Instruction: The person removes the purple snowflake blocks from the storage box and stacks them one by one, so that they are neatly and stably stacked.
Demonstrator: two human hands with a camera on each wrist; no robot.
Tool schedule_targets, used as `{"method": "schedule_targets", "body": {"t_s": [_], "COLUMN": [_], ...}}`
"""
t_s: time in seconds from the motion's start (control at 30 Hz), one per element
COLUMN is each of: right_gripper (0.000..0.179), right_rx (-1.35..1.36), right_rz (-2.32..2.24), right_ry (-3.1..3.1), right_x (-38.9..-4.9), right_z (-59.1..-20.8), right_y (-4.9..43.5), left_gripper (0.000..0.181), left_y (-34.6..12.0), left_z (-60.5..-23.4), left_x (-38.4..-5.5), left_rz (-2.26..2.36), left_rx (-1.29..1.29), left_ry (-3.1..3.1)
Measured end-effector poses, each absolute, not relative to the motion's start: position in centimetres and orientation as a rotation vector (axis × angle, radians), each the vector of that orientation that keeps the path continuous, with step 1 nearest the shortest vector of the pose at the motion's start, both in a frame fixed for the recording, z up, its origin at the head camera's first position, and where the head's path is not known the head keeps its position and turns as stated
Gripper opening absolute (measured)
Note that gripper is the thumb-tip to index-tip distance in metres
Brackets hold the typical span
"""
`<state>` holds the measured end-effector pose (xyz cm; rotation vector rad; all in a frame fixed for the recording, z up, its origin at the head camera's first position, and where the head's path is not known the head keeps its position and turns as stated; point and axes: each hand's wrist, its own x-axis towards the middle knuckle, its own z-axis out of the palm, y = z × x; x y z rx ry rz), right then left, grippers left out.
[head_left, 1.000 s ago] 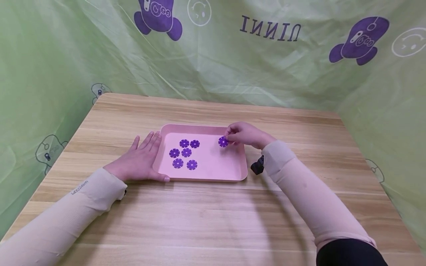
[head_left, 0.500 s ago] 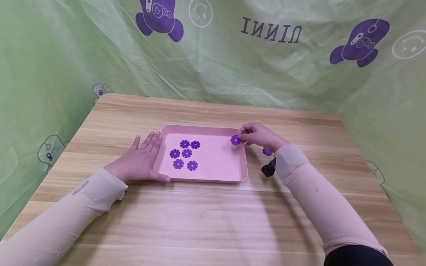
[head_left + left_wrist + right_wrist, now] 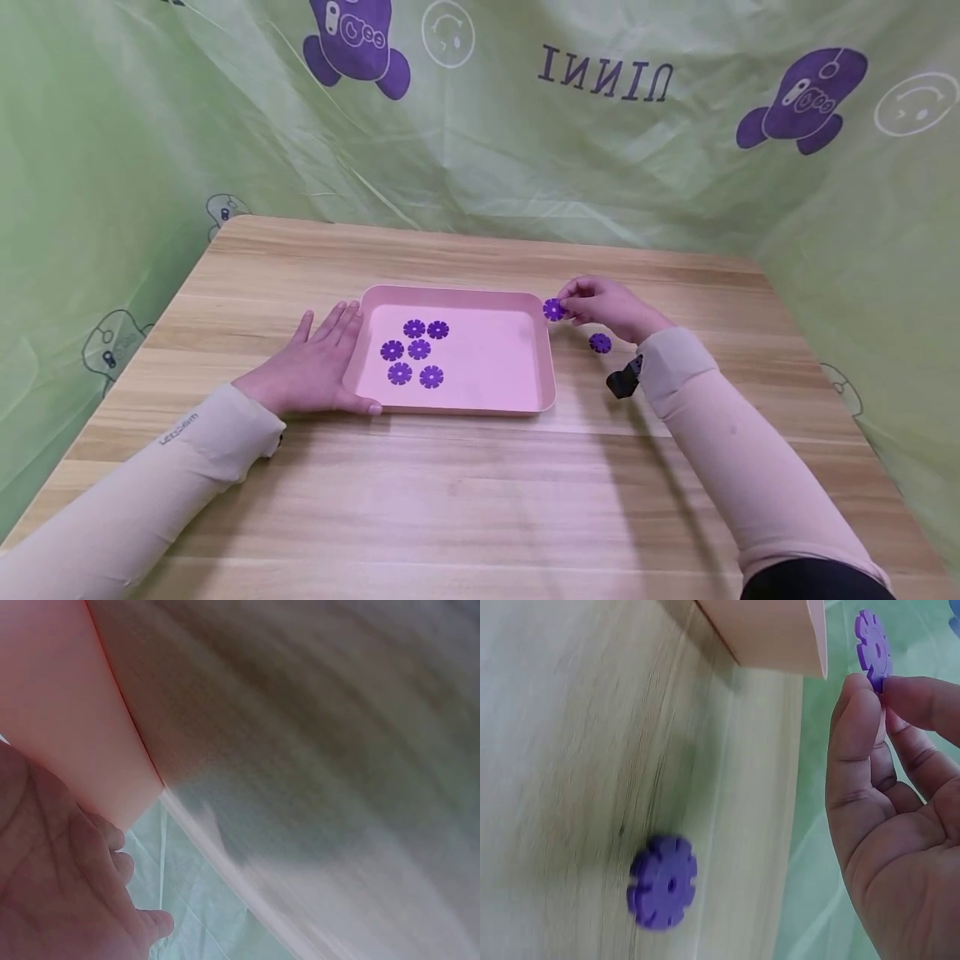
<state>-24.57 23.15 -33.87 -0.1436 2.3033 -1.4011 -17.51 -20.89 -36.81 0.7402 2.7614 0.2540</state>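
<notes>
A shallow pink tray (image 3: pixel 487 410) lies on the table with several purple snowflake discs (image 3: pixel 419 349) grouped in its left half. My left hand (image 3: pixel 311 371) rests against the tray's left side, fingers spread straight and thumb along the front corner. Beyond the tray's back right corner, my right hand (image 3: pixel 611 307) pinches one snowflake disc (image 3: pixel 553 309) between thumb and fingertips. The right wrist view shows this notched disc (image 3: pixel 874 649) held on edge, above the table. Another snowflake disc (image 3: pixel 664 883) lies flat on the wood below the right hand, to the right of the tray.
The wooden table (image 3: pixel 465 508) stretches out on all sides of the tray. A green curtain (image 3: pixel 480 167) with purple figures hangs behind and beside it. A black wrist camera (image 3: pixel 624 379) sticks out under the right sleeve.
My right hand has moved right with the pinched disc, from over the tray to past its right rim. The disc on the table has come into view. My left hand stays put.
</notes>
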Motion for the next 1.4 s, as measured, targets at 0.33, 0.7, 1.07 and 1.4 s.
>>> {"method": "schedule_targets", "body": {"t_s": [0.33,0.7,1.07,1.4], "right_gripper": [0.021,0.025,0.029,0.03], "right_rx": [-0.064,0.02,0.12,0.215], "right_rz": [-1.414,-1.341,-1.39,-1.389], "right_ry": [2.291,2.305,2.238,2.219], "right_x": [-24.0,-23.0,-22.1,-21.6], "right_z": [-34.3,-35.1,-35.9,-36.4], "right_y": [26.0,28.8,30.6,30.7], "left_gripper": [0.148,0.147,0.147,0.146], "left_y": [-20.8,-20.8,-20.9,-20.9], "left_z": [-36.8,-36.9,-36.9,-36.9], "left_x": [-17.6,-17.5,-17.6,-17.7], "left_rz": [0.251,0.249,0.265,0.247], "left_rx": [0.735,0.735,0.735,0.727], "left_ry": [2.76,2.762,2.753,2.752]}}
